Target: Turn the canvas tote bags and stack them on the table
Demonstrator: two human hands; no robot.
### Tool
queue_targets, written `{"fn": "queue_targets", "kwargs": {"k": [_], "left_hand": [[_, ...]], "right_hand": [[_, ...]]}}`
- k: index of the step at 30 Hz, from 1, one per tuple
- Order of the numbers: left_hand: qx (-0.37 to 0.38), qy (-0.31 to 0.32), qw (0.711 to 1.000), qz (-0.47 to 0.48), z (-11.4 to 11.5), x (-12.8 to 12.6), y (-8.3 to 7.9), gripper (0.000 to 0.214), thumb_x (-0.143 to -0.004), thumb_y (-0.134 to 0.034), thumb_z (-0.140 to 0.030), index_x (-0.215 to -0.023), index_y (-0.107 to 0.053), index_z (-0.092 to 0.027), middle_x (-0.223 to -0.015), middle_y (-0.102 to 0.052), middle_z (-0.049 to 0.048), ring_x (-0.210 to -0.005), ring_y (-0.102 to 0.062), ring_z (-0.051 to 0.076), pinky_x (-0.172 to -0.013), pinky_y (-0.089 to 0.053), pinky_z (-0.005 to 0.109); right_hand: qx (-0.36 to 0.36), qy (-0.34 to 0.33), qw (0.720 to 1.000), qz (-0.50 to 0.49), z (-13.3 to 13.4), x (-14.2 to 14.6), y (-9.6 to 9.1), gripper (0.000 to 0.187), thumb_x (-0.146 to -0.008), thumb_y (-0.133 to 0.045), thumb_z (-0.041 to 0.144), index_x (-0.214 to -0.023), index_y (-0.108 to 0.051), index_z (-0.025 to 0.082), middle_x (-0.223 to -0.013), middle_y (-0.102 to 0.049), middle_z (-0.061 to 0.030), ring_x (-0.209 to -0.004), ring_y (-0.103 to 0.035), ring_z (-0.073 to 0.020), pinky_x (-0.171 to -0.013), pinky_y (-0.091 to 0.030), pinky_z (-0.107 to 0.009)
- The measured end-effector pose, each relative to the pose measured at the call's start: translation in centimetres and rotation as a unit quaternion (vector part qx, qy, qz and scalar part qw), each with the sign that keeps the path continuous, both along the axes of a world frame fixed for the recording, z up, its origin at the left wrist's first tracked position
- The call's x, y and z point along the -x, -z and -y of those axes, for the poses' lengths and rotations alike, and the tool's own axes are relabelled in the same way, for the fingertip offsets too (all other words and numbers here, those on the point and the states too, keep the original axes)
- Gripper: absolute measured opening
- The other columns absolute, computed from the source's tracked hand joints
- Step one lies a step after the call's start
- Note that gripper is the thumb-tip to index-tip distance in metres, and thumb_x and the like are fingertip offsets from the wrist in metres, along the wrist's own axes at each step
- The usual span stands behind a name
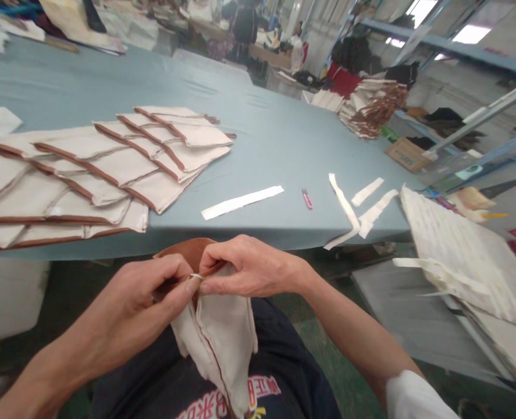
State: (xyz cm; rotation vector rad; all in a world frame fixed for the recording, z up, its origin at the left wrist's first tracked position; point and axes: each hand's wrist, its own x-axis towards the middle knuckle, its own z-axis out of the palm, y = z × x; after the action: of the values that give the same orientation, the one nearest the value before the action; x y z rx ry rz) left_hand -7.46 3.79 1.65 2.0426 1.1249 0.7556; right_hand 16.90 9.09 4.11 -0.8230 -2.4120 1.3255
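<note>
Partly behind the right hand (252,266), cream fabric (229,331)

Soft, even light across the table (262,151) here, fairly bright, shadows only faint! High up beyond its far right corner, white patches (471,34) glare, burnt out to blank. A pale strip (242,202) by the near edge looks almost washed out too. Under that edge, dimness, the floor (299,326) murky. Past the far edge, all smears into blur; left hand (153,291) and right hand (253,267) come clearer, slightly soft. Outer edges stretch, wide-angle style.
</note>
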Motion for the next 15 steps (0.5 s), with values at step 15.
{"fn": "queue_targets", "kwargs": {"k": [15], "left_hand": [[0.127,0.036,0.986,0.1,0.9,-0.8,-0.5,0.053,-0.116,-0.045,-0.049,-0.069,-0.046,-0.025,-0.065,-0.042,-0.0067,-0.055,-0.037,0.012,-0.047,-0.033,0.024]], "right_hand": [[-0.042,0.086,0.991,-0.091,3.7,0.4,1.3,0.029,-0.105,-0.077,0.039,-0.088,-0.063,0.02,-0.084,-0.067,0.0029,-0.071,-0.052,-0.0112,-0.07,-0.041,-0.026]]}}
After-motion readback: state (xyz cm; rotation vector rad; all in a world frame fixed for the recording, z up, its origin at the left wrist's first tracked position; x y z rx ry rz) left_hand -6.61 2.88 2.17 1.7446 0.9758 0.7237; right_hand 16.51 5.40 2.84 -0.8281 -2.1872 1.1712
